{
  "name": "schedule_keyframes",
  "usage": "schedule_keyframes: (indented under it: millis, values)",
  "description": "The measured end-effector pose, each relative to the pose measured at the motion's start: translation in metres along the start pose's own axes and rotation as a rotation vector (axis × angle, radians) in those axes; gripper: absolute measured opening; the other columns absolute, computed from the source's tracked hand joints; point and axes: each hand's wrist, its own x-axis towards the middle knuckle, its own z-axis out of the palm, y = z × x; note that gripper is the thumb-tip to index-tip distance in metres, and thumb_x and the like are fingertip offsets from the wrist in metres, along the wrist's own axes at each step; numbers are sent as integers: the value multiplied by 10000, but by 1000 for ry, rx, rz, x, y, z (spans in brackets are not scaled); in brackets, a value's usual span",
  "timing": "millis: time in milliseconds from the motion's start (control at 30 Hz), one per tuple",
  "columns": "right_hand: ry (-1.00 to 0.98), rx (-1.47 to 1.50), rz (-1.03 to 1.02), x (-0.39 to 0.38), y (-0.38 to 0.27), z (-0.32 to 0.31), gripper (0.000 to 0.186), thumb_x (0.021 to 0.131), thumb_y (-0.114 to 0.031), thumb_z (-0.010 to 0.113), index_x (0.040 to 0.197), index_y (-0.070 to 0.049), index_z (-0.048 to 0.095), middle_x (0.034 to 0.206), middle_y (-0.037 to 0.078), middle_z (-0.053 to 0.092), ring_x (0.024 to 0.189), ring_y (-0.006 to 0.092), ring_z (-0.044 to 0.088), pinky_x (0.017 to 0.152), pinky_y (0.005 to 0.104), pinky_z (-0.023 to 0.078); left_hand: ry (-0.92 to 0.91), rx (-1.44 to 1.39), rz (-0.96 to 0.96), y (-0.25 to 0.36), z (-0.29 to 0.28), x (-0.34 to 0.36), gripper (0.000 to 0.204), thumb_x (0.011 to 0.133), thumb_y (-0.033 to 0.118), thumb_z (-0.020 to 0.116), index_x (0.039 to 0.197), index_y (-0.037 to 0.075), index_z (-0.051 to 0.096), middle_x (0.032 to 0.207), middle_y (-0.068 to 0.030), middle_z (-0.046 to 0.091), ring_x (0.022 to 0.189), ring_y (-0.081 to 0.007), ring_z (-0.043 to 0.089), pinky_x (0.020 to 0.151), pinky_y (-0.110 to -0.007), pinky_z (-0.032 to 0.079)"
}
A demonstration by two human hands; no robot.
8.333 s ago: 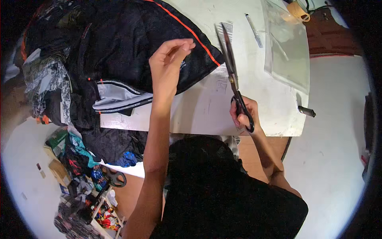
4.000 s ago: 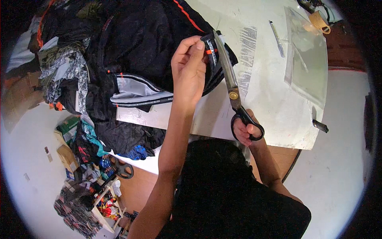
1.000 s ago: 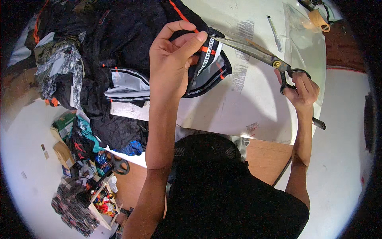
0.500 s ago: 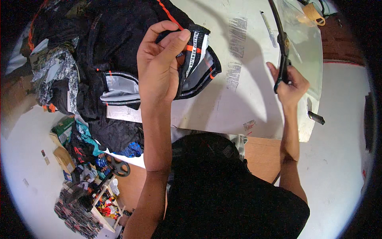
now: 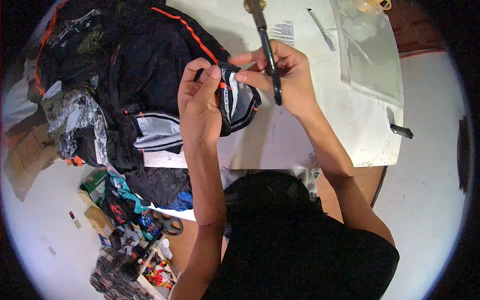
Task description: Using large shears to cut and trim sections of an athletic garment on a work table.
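Observation:
In the head view my left hand (image 5: 199, 102) pinches the folded edge of a black garment (image 5: 135, 65) with orange piping, where a white-and-grey band with lettering and dark borders (image 5: 241, 100) shows. Beside it my right hand (image 5: 291, 82) is closed on black-handled scissors (image 5: 261, 22), held upright with the blades running out of the top of the picture. The right thumb and a blurred finger reach to the folded band's corner. A second grey band with dark edging (image 5: 157, 131) lies to the left on the white board (image 5: 315, 145).
Right on the board lie a pen (image 5: 320, 29), a translucent plastic sheet (image 5: 372, 65) and a black object (image 5: 401, 131); a tan cup (image 5: 380, 5) stands behind. Mottled fabric (image 5: 80, 120) lies left. Below left are piled clothes (image 5: 125, 195) and a wooden rack (image 5: 155, 270).
My right hand has swung left from the board's right side to the garment's folded edge, raising the scissors out of frame. My left hand appears slightly lower, still pinching the edge.

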Motion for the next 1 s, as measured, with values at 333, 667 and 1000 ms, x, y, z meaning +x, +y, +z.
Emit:
schedule_keyframes:
  millis: [333, 667, 1000]
  values:
    - [142, -126, 27, 0, -2, -16, 218, 698, 27, 731, 743, -4, 519, 749, 121, 648, 676, 138, 632, 620, 229, 509, -8, -3, -28, 0, -2, 1, 136, 849, -30, 557, 949, 57, 525, 803, -22, 559, 743, -77, 540, 707, -203, 448]
    - [213, -239, 138, -11, -18, -16, 278, 663, -31, 781, 716, -47, 509, 667, 61, 619, 470, 61, 516, 438, 198, 419, -13, 34, 63, -3, -5, 0, 121, 854, -36, 549, 932, 53, 525, 789, 3, 535, 726, -48, 493, 703, -171, 415]
    - [50, -124, 111, 0, -9, 1, 227, 719, 22, 714, 817, -40, 518, 838, 129, 670, 475, 35, 485, 413, 175, 374, -102, 75, 92, -2, 0, -3, 99, 846, -45, 544, 923, 17, 542, 843, -20, 548, 805, -82, 513, 755, -195, 404]
